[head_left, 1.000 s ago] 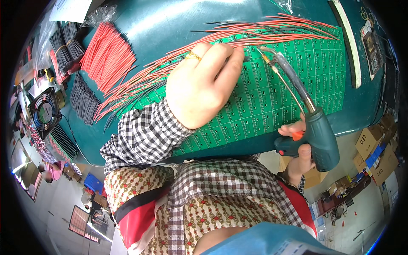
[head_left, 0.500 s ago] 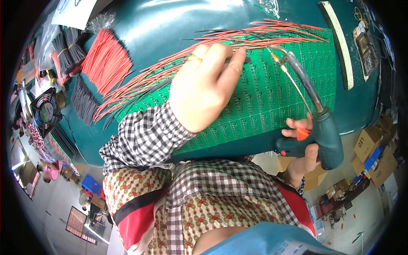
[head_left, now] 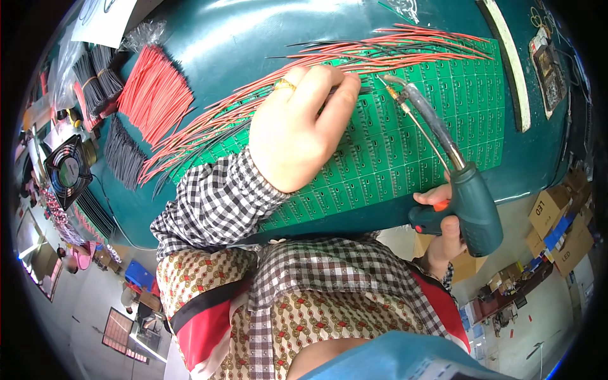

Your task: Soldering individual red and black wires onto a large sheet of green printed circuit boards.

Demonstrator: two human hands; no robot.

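Soldering's mid-run here: left hand (head_left: 297,130) lies flat on the green circuit panel (head_left: 405,145) on the teal desk (head_left: 253,38), fingers pinching a red wire (head_left: 380,60) down, grip closed on it. Right hand (head_left: 443,231) has its grip clamped around the soldering gun (head_left: 472,202), tip just beside the left fingertips. Looks like the next joint needs a steady tip on the pad. Room's tight: panel's near edge sits close to the desk's edge, and wire bundles (head_left: 152,95) crowd the left.

Brown cardboard boxes (head_left: 550,214) right; white sheet (head_left: 101,19) top-left
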